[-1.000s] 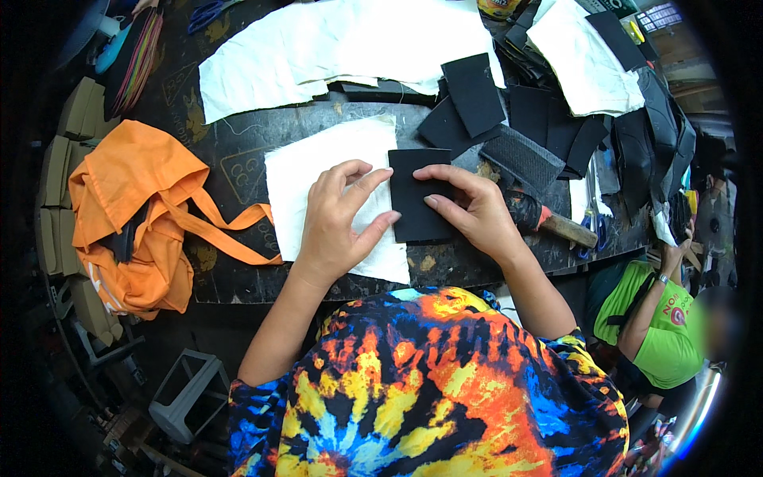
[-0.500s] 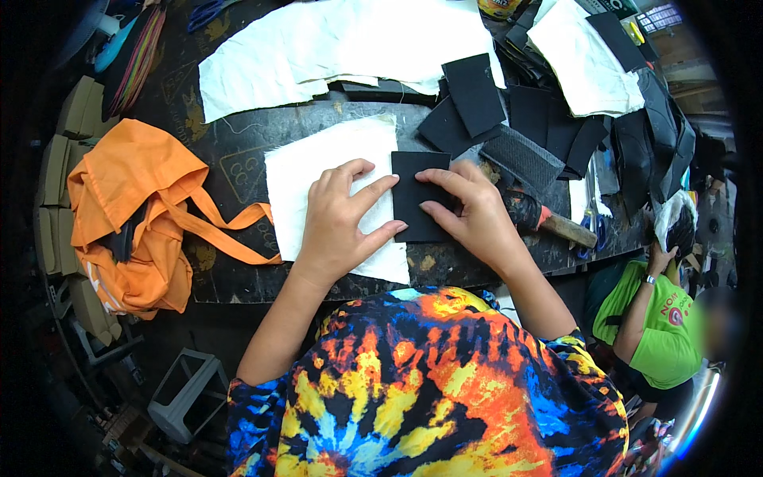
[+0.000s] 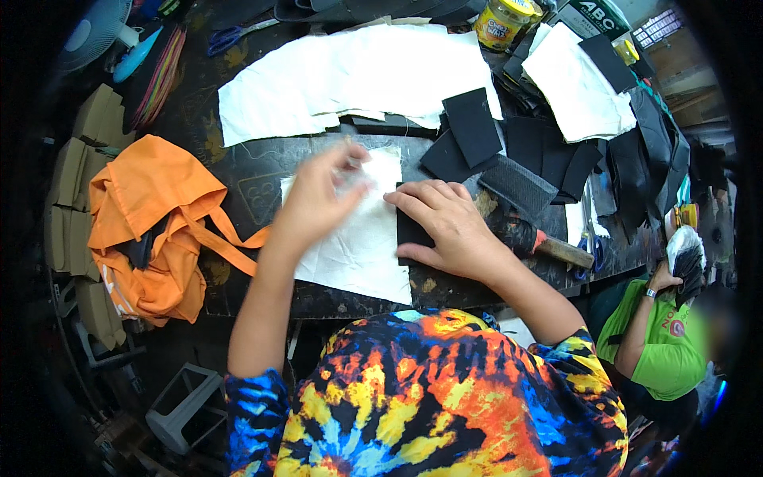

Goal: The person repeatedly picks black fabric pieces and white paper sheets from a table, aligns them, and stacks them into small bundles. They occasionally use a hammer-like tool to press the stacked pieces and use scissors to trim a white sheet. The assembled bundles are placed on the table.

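Note:
A square of white cloth (image 3: 350,266) lies on the dark, worn table in front of me. Along its right edge sits a black rectangular piece (image 3: 409,230), partly hidden by my right hand (image 3: 449,226). That hand rests flat on the black piece with its fingers stretched out. Over the cloth's left part is my left hand (image 3: 322,195), its fingers smeared by motion, so I cannot make out whether they hold anything. More black rectangular pieces (image 3: 473,127) lie loosely stacked beyond my right hand, beside a grey mesh-like strip (image 3: 518,184).
A larger white cloth (image 3: 342,79) spreads across the back. To the left lies an orange cloth bag (image 3: 155,207). On the right are a wooden-handled tool (image 3: 563,250), blue-handled scissors (image 3: 592,248) and black sheets (image 3: 656,143). A co-worker's green shirt (image 3: 656,342) shows beyond the table.
My left hand has lifted its fingers away from the black piece and moved up and left. My right hand has flattened from a fingertip touch onto the piece. The view has shifted slightly.

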A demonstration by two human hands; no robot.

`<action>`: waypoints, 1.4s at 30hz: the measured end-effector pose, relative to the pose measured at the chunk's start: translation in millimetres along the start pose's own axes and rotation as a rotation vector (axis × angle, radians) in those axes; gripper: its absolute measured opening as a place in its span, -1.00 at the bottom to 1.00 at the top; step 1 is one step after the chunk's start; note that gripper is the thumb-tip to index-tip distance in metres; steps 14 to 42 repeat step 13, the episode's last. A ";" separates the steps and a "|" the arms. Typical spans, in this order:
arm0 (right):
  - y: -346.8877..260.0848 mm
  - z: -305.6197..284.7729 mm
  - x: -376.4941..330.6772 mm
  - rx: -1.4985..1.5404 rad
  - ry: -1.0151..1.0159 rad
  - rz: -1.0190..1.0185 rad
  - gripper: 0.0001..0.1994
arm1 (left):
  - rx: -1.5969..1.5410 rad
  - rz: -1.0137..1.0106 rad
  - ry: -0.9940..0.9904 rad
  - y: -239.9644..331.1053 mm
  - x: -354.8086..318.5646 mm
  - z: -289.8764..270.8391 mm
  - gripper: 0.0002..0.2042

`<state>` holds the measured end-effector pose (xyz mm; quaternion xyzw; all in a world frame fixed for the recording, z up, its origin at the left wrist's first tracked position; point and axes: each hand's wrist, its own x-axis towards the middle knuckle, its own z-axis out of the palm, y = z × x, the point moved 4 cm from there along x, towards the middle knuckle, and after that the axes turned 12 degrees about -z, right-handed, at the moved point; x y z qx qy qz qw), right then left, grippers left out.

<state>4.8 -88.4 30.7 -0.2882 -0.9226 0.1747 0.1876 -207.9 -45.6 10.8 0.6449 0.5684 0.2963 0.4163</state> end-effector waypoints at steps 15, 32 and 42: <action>156.4 -54.8 106.8 -0.216 -0.119 0.231 -0.51 | 0.327 -0.605 0.290 -83.7 193.6 -79.8 -0.28; 156.4 -54.8 106.8 -0.216 -0.119 0.231 -0.51 | 0.327 -0.605 0.290 -83.7 193.6 -79.8 -0.28; 156.4 -54.8 106.8 -0.216 -0.119 0.231 -0.51 | 0.327 -0.605 0.290 -83.7 193.6 -79.8 -0.28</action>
